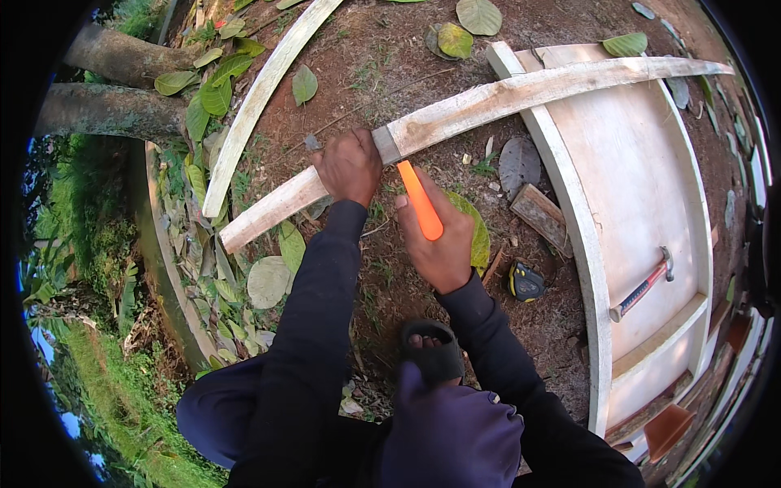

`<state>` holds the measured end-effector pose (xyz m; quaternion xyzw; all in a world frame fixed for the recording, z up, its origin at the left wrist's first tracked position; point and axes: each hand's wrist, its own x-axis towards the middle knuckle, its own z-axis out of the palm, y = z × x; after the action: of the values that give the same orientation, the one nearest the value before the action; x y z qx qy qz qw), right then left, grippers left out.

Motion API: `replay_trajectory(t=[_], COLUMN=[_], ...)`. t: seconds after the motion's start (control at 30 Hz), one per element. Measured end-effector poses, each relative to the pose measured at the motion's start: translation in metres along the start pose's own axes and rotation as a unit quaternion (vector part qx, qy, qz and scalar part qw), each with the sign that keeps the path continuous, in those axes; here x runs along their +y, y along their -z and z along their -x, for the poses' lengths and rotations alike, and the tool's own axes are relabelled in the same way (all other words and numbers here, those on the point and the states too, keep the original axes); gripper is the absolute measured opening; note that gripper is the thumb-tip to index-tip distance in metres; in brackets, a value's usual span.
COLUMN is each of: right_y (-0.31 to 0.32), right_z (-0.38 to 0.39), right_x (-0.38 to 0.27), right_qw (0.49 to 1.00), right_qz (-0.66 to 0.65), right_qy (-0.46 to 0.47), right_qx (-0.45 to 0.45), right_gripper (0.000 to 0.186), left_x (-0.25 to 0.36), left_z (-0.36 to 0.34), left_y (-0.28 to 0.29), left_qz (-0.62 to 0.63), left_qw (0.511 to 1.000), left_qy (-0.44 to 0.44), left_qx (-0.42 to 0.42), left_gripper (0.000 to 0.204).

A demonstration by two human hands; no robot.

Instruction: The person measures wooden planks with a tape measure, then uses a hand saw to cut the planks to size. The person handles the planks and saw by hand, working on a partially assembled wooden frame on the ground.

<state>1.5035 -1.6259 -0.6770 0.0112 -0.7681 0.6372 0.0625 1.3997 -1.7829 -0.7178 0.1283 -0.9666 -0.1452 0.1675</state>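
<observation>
A long pale wooden strip [480, 103] slants across the ground, its right part lying over a wooden frame [590, 268]. Wrapped over the strip left of its middle is my left hand [350, 167], fingers closed and pressing on the wood. Beside it a flat grey piece [386, 145] crosses the strip, with a thin dark line along its right edge. Just below, my right hand [439, 232] grips an orange handle [421, 202] whose narrow end meets the strip's lower edge. Whether the handle and the grey piece are joined I cannot tell.
A hammer [643, 285] rests on the frame's pale panel. Near my right forearm lie a tape measure [526, 281] and a short wood offcut [540, 218]. Another wooden strip [264, 98] lies at upper left, near tree trunks [114, 110]. My sandalled foot [431, 350] is below.
</observation>
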Motion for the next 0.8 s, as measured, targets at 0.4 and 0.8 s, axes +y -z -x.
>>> replay_trajectory(t=[0.4, 0.8], right_y=[0.0, 0.027], right_z=[-0.007, 0.029], right_x=[0.005, -0.028], right_qw=[1.0, 0.996], right_qz=[0.023, 0.059], right_qy=[0.011, -0.046], right_qx=[-0.011, -0.049], right_gripper=[0.044, 0.045], left_x=[-0.005, -0.013], left_z=[-0.005, 0.0], left_y=[-0.012, -0.012], left_qz=[-0.03, -0.017], left_qw=[0.998, 0.999], left_qy=[0.029, -0.006], left_qx=[-0.038, 0.047], left_gripper=[0.043, 0.039])
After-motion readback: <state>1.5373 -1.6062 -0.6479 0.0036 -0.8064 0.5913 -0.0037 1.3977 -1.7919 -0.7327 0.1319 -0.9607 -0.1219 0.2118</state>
